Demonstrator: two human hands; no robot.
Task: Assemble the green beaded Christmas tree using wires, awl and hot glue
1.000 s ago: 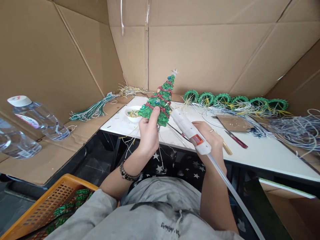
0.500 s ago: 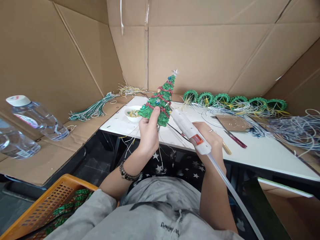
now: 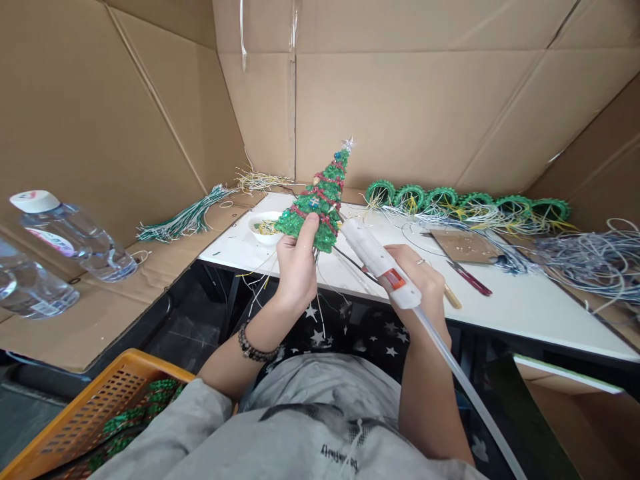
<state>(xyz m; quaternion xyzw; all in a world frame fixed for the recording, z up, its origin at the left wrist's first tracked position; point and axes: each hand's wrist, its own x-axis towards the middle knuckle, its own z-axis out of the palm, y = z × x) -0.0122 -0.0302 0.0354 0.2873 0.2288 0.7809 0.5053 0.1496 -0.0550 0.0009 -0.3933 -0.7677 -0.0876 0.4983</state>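
Observation:
My left hand is closed on the lower part of a small beaded Christmas tree, thumb across its front. The tree is green with red garlands, small ornaments and a clear star on top; it leans to the right, and thin wires hang below it. In my right hand is a white glue gun with an orange part and a long clear glue stick out of its back. Its nozzle is at the right side of the tree; whether it touches cannot be told. Beyond my left hand stands a white bowl of small yellowish pieces.
Green rings with wires line the table's back. On the right are a cardboard piece, a red-handled tool and tangled wire. Left are wire bundles, bottles and an orange basket.
The tree and my left hand have shifted very slightly to the left. My right hand keeps the glue gun at the tree's right side.

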